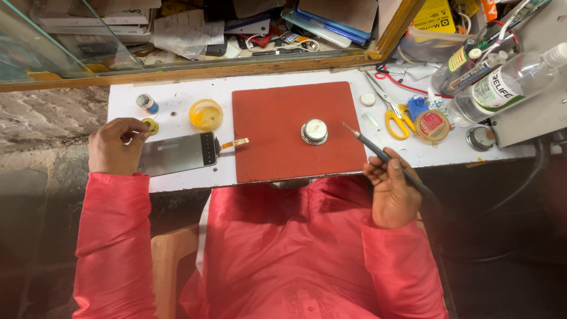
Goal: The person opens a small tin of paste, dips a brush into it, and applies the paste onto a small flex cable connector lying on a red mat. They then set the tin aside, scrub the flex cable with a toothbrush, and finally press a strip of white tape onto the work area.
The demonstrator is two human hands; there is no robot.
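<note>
A white worktop [177, 91] stands against a wooden-framed glass counter [195, 71] crowded with papers; rough grey stone floor [41, 118] lies left, a tan plastic chair [168, 254] below, in even light

Pink-red long-sleeved shirt, sleeves down to wrists.

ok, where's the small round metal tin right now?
In the head view, the metal tin sits right of centre on the red mat, just left of the soldering iron tip held in the right hand.
</note>
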